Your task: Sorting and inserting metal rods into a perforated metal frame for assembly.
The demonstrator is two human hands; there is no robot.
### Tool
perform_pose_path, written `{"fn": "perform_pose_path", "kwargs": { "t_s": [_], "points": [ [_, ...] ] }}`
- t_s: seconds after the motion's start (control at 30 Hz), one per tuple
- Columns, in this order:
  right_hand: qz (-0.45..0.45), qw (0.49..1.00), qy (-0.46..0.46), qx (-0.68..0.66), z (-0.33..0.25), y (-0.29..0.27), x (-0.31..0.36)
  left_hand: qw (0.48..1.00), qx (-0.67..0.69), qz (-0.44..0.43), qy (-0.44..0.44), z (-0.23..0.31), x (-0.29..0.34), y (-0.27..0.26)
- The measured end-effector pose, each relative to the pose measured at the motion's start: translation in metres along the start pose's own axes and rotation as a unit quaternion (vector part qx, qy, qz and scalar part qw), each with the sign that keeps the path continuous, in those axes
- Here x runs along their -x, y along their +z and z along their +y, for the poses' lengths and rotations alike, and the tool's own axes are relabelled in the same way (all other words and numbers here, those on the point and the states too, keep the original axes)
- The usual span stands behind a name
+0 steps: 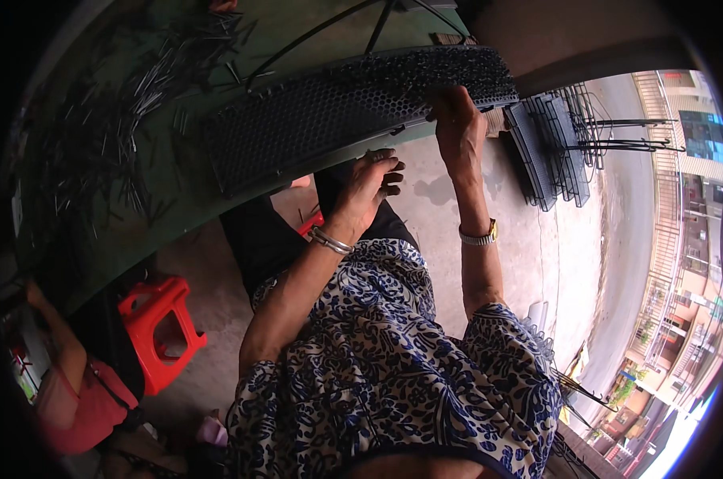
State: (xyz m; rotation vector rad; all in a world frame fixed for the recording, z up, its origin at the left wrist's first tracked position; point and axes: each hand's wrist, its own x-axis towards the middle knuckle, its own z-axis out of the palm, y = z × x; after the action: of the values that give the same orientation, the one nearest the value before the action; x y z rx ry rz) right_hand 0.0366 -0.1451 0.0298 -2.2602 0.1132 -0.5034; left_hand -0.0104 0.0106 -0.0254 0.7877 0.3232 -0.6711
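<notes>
One black holed panel point(297, 124) lies along the green table's point(138, 243) near edge, presumably for easy reach, its right part crowded with dark pieces point(457, 68) beneath the right hand point(459, 128), grip hidden; left hand point(365, 188) curled just beside, hold indiscernible.

Black perforated panel point(297, 128), loose strips point(142, 100) on green table point(122, 243)

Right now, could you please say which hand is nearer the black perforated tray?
Right: the right hand is at the near edge of the tray; the left hand is short of it.
</notes>
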Motion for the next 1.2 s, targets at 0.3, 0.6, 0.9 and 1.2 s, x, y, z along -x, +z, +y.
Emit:
{"fn": "perform_pose_path", "kwargs": {
  "t_s": [0.3,0.6,0.9,1.2],
  "points": [
    [0.062,0.987,-0.121,0.085,0.022,0.029,-0.007,0.994,0.062,-0.084,0.031,0.002,-0.008,-0.005],
    [0.014,0.99,-0.047,0.132,0.004,0.012,0.01,0.989,0.028,-0.146,0.021,0.017,0.006,0.006],
    [-0.203,0.976,0.05,-0.066,-0.005,-0.017,0.017,0.988,-0.02,-0.149,0.025,0.013,0.007,0.007],
    [0.103,0.986,-0.117,0.053,0.023,0.016,0.0,0.988,0.012,-0.151,0.02,0.012,0.004,0.01]
  ]
}}
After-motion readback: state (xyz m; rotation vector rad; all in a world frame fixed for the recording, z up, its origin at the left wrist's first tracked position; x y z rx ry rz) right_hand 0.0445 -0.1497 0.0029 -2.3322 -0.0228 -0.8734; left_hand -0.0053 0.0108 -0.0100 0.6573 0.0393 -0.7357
